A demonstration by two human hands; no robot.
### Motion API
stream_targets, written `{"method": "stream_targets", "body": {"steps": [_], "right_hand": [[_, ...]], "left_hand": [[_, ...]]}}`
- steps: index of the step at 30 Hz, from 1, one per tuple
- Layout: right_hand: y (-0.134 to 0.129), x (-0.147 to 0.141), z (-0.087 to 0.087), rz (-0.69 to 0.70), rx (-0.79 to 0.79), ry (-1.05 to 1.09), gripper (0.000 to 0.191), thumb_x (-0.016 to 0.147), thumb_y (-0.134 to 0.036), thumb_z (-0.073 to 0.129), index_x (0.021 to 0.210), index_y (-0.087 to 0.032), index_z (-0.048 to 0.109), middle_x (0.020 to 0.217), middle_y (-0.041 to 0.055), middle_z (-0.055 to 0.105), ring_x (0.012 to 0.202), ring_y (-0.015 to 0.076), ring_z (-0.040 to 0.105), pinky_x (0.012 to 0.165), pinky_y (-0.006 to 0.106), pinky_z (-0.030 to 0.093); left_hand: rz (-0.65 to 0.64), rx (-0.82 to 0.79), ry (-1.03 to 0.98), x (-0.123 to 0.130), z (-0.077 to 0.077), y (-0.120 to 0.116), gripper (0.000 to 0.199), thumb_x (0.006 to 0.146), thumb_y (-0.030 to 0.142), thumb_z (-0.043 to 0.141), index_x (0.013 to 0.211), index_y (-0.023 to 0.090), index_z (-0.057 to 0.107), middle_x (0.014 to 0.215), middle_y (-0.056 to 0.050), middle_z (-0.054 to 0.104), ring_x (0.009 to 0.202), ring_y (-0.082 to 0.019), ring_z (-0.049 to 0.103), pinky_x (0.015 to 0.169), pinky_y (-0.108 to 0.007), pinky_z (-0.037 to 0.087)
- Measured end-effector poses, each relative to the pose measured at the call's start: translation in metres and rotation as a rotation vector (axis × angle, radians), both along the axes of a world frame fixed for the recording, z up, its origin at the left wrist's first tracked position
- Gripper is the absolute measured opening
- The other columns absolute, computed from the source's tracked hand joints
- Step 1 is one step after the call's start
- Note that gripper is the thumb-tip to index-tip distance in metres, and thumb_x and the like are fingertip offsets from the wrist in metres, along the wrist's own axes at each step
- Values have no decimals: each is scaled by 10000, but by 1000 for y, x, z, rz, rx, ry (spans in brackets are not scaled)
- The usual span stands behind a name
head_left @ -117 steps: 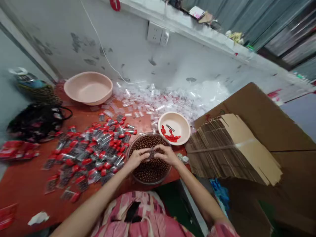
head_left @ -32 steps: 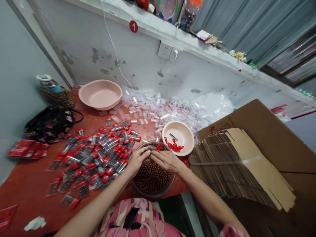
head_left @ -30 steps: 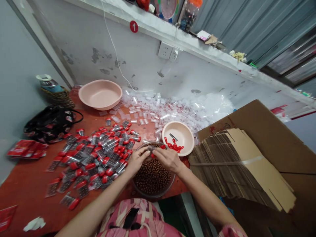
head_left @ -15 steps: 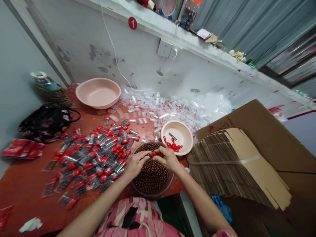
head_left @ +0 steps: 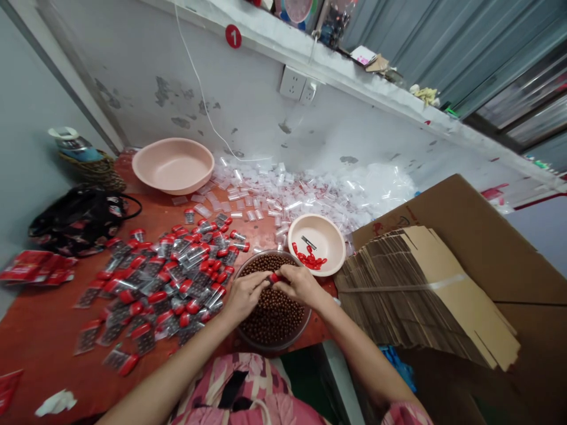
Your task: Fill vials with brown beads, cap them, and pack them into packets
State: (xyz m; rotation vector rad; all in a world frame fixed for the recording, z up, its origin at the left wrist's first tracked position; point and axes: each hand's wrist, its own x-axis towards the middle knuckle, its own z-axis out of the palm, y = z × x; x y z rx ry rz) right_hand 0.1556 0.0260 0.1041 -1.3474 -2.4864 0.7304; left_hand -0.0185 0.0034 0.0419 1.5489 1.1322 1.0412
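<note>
Closer together than a moment ago, our left hand (head_left: pixel 243 298) and right hand (head_left: pixel 302 284) close on a red cap (head_left: pixel 275 277), just above a glass bowl (head_left: pixel 301 321) of brown beads (head_left: pixel 272 310); a cream dish (head_left: pixel 331 243) sits beyond.

I saw smooth, glossy brown beads (head_left: pixel 274 310) heaped in a clear bowl (head_left: pixel 283 347), and shiny red plastic caps (head_left: pixel 309 258) lying in a matt cream plastic bowl (head_left: pixel 323 236). The thin clear plastic bags (head_left: pixel 310 198) looked crinkled and glossy, the corrugated cardboard (head_left: pixel 469 236) rough and matt, the red-orange counter (head_left: pixel 44 336) faintly shiny.
</note>
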Motion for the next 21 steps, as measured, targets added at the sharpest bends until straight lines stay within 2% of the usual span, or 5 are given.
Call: {"method": "stream_targets", "body": {"steps": [6,9,14,17,21], "right_hand": [[3,20,-7,-304,-382,628,316,761,-357,565,1046,-223,583,985,50,644,859,177,586,724,292,443],[-3,29,-24,-407,-566,844,280,720,-314,619,984,-220,617,939,35,654,789,162,596,683,284,456],[-10,24,-46,-459,-682,1096,206,691,-319,649,843,-181,657,740,12,630,573,105,553,588,249,454],[-13,16,-42,-448,-770,1154,265,698,-334,638,908,-172,631,886,41,611,732,136,574,683,286,470],[-21,3,-35,-399,-1059,1163,332,700,-321,626,988,-163,576,943,61,595,870,180,557,790,411,447]], "left_hand": [[119,-346,-270,-2,-3,10,337,690,336,593,964,150,655,1000,-72,664,933,-237,594,864,-379,433],[147,-427,-383,-2,-7,12,388,674,350,607,991,128,640,1029,-89,650,941,-246,592,847,-388,446],[103,-273,-186,-4,-10,11,309,701,339,579,951,175,661,999,-69,664,944,-233,588,894,-409,411],[1,-124,-72,-3,-8,8,248,750,310,536,934,205,663,980,-58,664,950,-210,577,897,-393,411],[-42,-6,-21,0,-12,2,253,785,283,497,979,217,645,1048,-67,615,1022,-202,528,903,-385,411]]}}
